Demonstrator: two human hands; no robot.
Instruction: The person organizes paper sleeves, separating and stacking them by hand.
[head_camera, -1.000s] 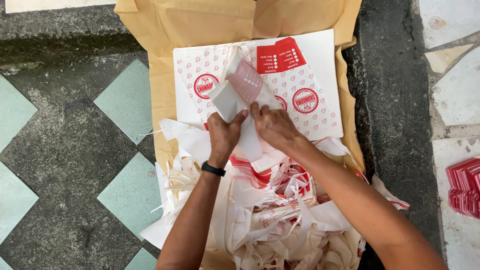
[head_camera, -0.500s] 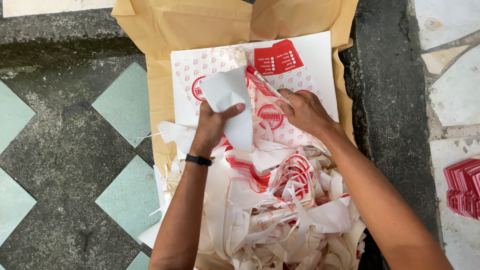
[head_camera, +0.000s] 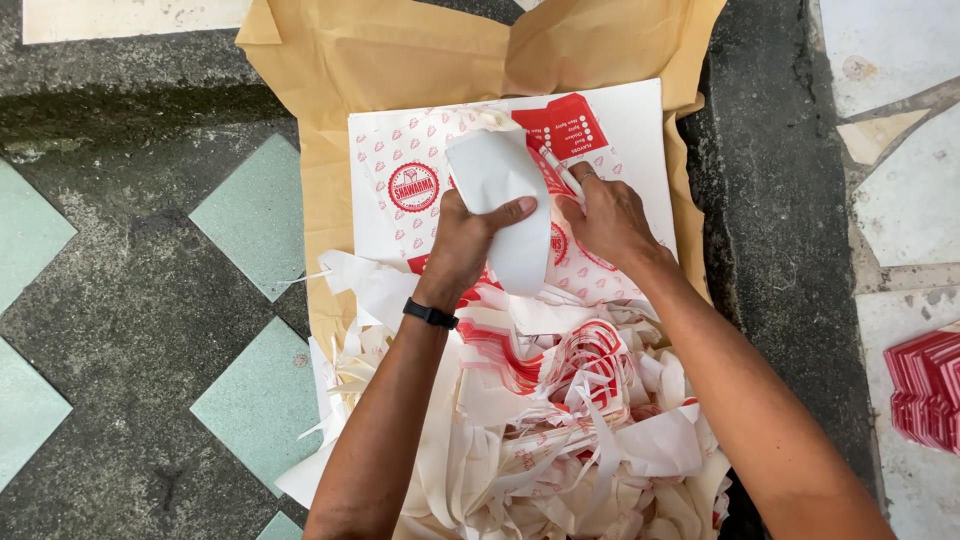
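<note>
**Peeling a die-cut blank from its printed sheet**

Obs.: Left hand is closed around a curled white card blank with its plain side up, thumb across the front, lifting it off the stack of white printed card sheets with red round emblems and a red panel. The blank appears attached along its right edge, where it meets the sheet. Black wristband on the left wrist.

Right hand is curled, knuckles up, pressing on the sheet just beside the blank. A thin white stick-like tool pokes out from its grip; its tip is hidden, so I cannot tell what kind it is.

Stack rests on crumpled brown kraft paper spread over a dark stone floor with pale green tiles. Near the person, a heap of white and red paper offcuts covers the lower edge of the stack. Separate stack of red card pieces lies well apart at far right.

Judgement: step in hand looks like separation of the blank from surrounding waste. The next move calls for firm hold-down on the sheet by the right hand while the left pulls evenly, so the remaining edge parts without tearing.
</note>
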